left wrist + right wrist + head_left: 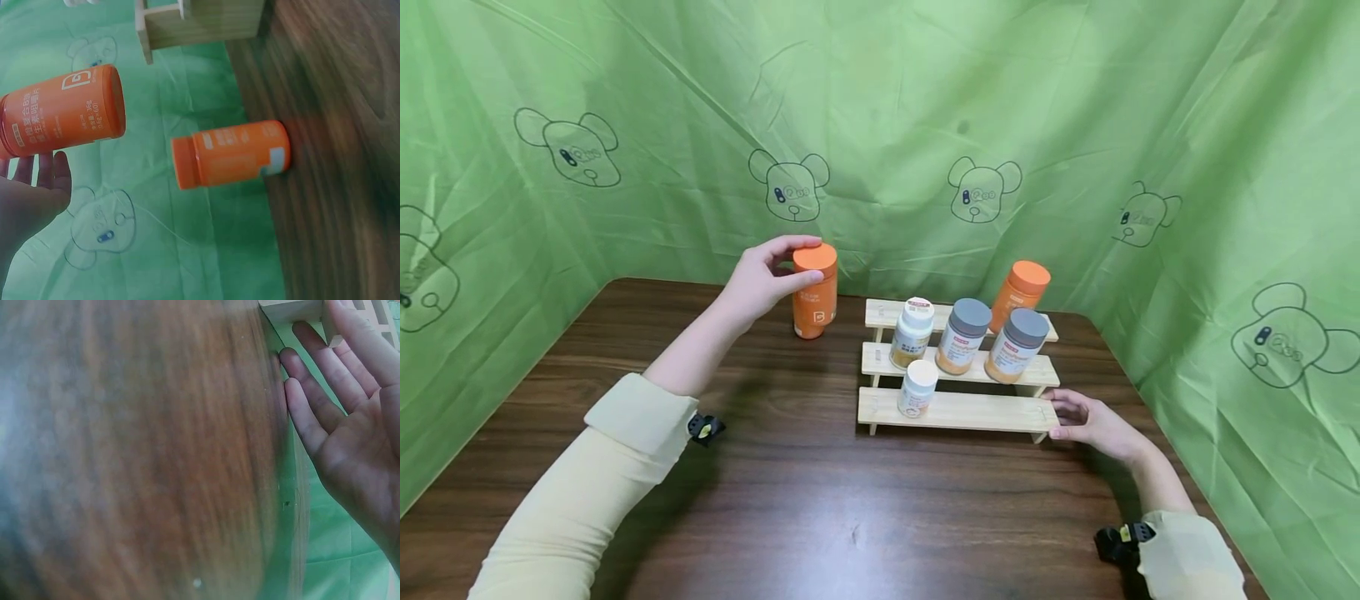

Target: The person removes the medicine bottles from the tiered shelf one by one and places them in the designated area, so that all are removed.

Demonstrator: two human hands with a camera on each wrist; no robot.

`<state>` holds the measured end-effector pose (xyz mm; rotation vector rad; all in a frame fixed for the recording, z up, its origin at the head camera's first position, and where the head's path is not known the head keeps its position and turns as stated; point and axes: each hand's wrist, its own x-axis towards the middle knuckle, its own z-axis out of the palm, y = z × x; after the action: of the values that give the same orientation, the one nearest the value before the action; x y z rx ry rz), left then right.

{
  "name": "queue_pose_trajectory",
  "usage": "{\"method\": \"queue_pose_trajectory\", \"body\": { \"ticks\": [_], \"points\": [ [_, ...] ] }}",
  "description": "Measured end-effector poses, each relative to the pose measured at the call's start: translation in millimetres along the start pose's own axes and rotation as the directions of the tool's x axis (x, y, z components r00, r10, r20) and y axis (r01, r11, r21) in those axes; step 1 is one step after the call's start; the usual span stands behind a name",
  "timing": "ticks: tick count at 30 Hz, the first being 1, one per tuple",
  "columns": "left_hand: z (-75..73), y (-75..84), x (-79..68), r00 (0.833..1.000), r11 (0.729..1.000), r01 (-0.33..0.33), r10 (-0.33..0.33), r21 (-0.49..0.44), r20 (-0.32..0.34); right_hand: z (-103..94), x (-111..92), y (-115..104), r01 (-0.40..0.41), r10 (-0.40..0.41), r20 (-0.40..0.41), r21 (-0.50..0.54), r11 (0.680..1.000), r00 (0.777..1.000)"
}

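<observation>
My left hand (762, 279) holds an orange bottle (815, 292) upright by its cap, thumb in front and fingers behind, left of a wooden three-step rack (977, 411). In the left wrist view, the held bottle (69, 112) shows white lettering, and a second orange bottle (234, 153) stands on the table beyond; the held one largely hides it from the head camera. At the rack's lower right end, my right hand (1097, 427) grips the end of the bottom step. Its thumb (359, 340) lies on the wood, with the other fingers extended behind.
Two grey-capped bottles (964, 333) and a white bottle (913, 333) stand on the middle step. A smaller white bottle (918, 387) is on the bottom step, an orange bottle (1021, 292) at the back right. Green cloth (887, 100) surrounds the dark wooden table (820, 500).
</observation>
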<state>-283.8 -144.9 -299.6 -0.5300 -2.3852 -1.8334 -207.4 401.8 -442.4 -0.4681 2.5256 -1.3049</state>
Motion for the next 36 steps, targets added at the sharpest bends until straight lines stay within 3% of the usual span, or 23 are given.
{"method": "queue_pose_trajectory", "body": {
  "ticks": [9,19,27,36],
  "points": [
    [-20.0,-23.2,-9.9,0.998,0.999,0.048,-0.047,0.012,-0.03,-0.3,0.2,-0.1,-0.012,0.012,0.009,0.02,1.0,1.0],
    [-38.7,-59.4,-8.3,0.992,0.992,0.106,-0.101,0.073,-0.078,-0.4,0.6,1.4,-0.018,0.018,-0.01,-0.003,1.0,1.0],
    [-45.3,-81.8,-7.2,0.984,0.979,0.154,-0.14,0.134,-0.11,0.0,0.3,3.9,-0.008,0.008,-0.018,-0.02,1.0,1.0],
    [-45.9,-108.7,-4.6,0.972,0.97,0.205,-0.186,0.133,-0.142,0.7,1.1,1.0,-0.025,0.025,0.001,0.013,1.0,1.0]
  ]
}}
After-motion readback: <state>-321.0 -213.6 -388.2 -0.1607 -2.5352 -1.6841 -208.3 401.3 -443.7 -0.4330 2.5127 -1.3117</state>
